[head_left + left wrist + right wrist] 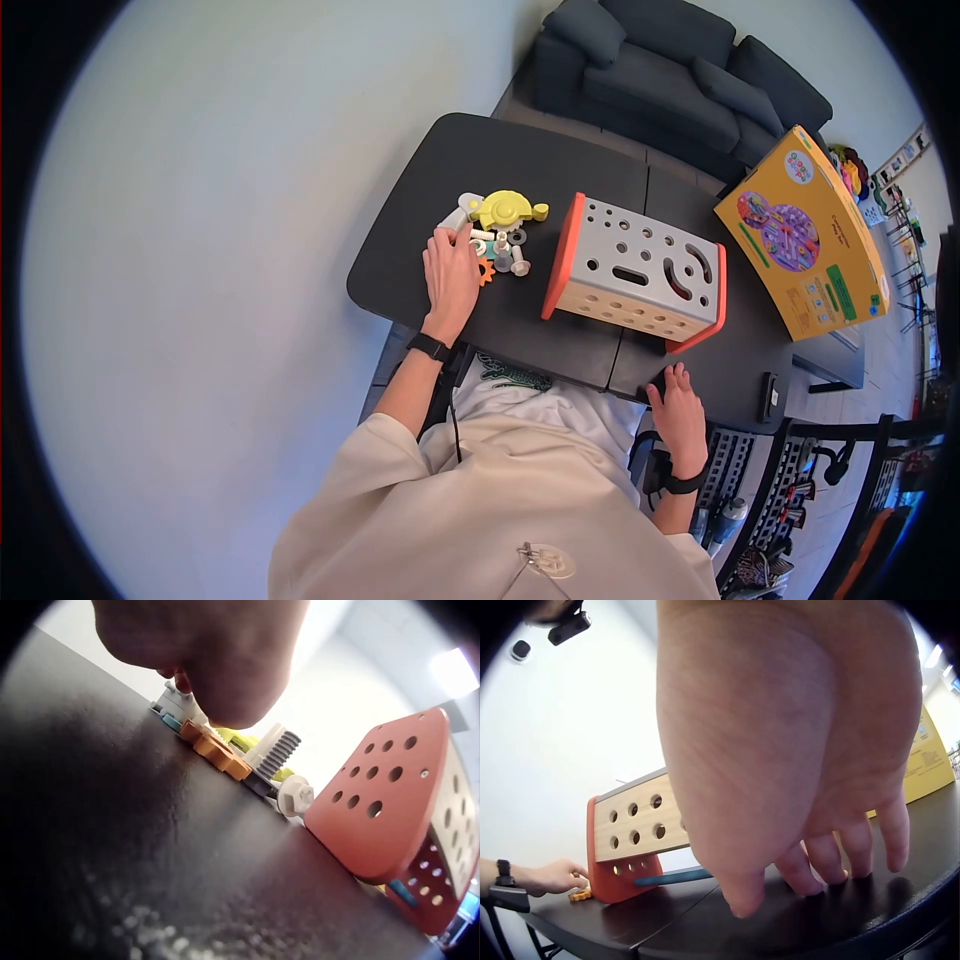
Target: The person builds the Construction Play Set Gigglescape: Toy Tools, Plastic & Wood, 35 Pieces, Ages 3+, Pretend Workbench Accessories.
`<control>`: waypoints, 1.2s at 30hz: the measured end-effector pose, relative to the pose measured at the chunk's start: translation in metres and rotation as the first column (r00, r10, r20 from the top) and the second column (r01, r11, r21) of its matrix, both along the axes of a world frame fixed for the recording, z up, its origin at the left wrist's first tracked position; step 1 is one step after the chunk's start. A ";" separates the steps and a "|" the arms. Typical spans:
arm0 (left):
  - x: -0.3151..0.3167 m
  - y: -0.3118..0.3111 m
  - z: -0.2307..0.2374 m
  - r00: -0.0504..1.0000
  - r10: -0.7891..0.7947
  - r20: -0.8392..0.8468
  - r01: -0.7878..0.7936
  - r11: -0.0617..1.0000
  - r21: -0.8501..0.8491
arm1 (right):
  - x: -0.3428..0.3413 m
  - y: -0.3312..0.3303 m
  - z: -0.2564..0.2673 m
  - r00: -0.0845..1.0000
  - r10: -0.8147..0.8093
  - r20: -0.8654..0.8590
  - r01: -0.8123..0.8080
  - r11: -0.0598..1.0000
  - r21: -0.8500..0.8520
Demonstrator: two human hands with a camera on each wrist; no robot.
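Observation:
My left hand (452,272) reaches over a pile of toy parts at the table's left side. Its fingers are at a pale grey-white piece (455,220); I cannot tell whether they grip it. Around it lie a yellow rounded piece (505,208), an orange gear (217,754), white bolts (519,262) and a dark ring (517,237). To the right stands a toy workbench box (640,262) with a grey top full of holes and slots, pale wood side and red end panels (382,787). My right hand (680,415) rests fingertips down by the table's near edge, holding nothing.
A large yellow box (810,235) leans at the table's right side. A small black object (768,397) lies near the right edge of the dark table (410,220). A seam runs across the tabletop. Beyond are a grey sofa (660,85) and, at lower right, black shelving (770,500).

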State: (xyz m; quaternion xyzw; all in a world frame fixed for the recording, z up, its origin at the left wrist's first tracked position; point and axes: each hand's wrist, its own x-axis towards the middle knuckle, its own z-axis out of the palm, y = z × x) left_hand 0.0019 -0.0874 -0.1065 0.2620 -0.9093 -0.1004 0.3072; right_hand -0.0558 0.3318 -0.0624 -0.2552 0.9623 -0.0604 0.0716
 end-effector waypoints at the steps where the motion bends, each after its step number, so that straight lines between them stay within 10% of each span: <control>1: 0.000 0.000 0.001 1.000 -0.003 -0.008 0.003 1.000 0.001 | 0.000 0.000 0.000 1.000 0.001 0.000 -0.001 1.000 -0.005; 36: 0.004 -0.002 -0.007 0.984 -0.159 -0.078 0.173 0.960 0.219 | 0.002 0.000 -0.004 1.000 0.011 -0.022 -0.011 1.000 -0.017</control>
